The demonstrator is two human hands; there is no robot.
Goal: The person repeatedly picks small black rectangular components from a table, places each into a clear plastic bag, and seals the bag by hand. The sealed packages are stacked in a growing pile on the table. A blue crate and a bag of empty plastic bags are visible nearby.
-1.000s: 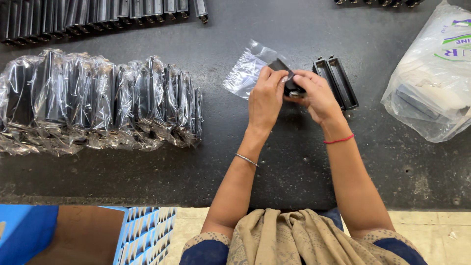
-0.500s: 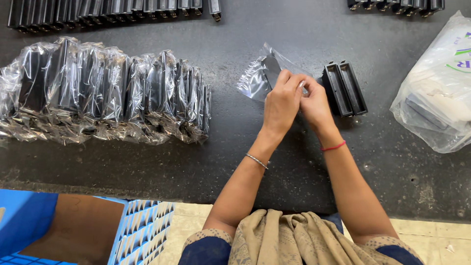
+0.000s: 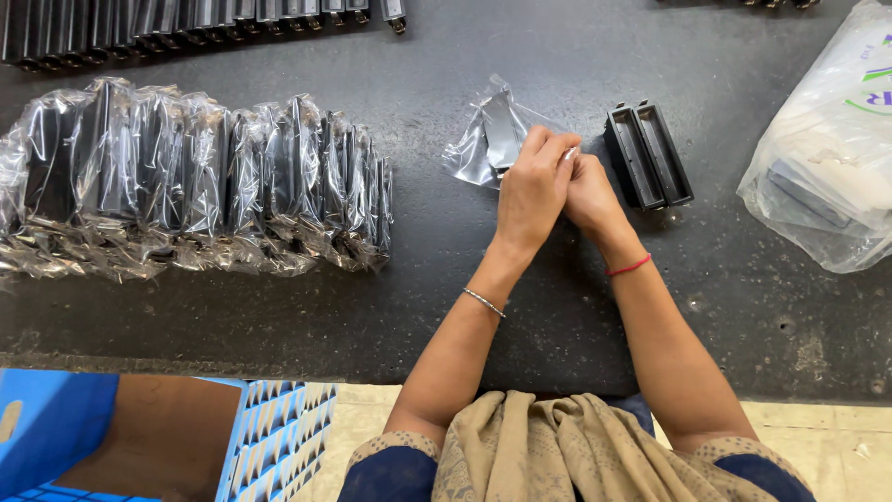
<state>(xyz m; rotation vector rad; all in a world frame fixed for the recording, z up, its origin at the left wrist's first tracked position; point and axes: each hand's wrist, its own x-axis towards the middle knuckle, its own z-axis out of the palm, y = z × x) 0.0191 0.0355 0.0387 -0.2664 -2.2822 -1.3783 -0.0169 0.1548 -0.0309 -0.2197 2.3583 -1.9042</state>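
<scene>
both hands, left hand [image 3: 530,191] and right hand [image 3: 587,193], pinch clear plastic pouch [image 3: 483,139] holding black rectangular part [image 3: 503,135] on dark table [image 3: 557,56].

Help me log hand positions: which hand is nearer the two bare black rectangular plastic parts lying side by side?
Right. The right hand sits just beside the black parts; the left hand is farther, over the clear bag.

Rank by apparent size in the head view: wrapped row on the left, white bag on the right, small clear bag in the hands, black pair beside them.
1. Wrapped row, clearly largest.
2. White bag, cut off by the frame edge, so its full size is unknown.
3. Clear bag and black pair look alike; the left hand and right hand hide part of the bag.
</scene>
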